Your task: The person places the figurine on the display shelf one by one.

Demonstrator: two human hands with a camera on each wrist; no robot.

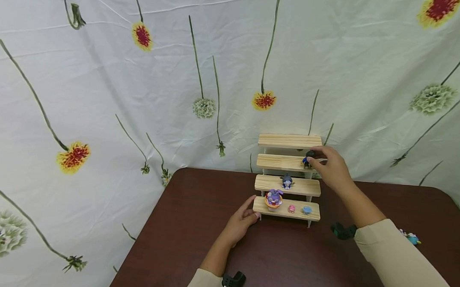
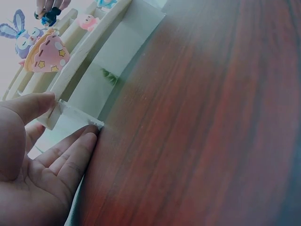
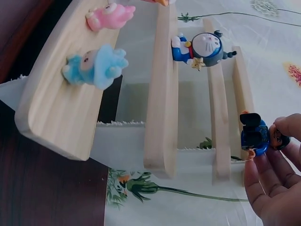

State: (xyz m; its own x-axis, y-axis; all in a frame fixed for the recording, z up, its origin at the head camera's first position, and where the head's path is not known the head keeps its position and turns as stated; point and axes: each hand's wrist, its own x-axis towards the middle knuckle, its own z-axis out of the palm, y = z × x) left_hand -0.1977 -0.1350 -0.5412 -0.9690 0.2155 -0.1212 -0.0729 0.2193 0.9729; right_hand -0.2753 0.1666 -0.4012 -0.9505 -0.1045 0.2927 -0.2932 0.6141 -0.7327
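A four-step wooden display rack (image 1: 287, 185) stands at the back of the table. My right hand (image 1: 332, 167) pinches a small blue figurine with a black head (image 3: 261, 135) by the head, at the right end of the third step from the bottom. My left hand (image 1: 239, 223) holds the left end of the bottom step, thumb and fingers around its corner and clear leg (image 2: 77, 113). A purple rabbit figurine in a pink wrap (image 2: 44, 49) sits on that step, with pink (image 3: 109, 17) and light blue (image 3: 94, 67) figurines to its right. A whiskered blue figurine (image 3: 200, 48) occupies the second step.
Partly behind my right sleeve, more small figurines (image 1: 412, 237) lie on the dark wooden table (image 1: 286, 261). A white cloth with printed flowers (image 1: 170, 94) hangs directly behind the rack. Each wrist wears a black band.
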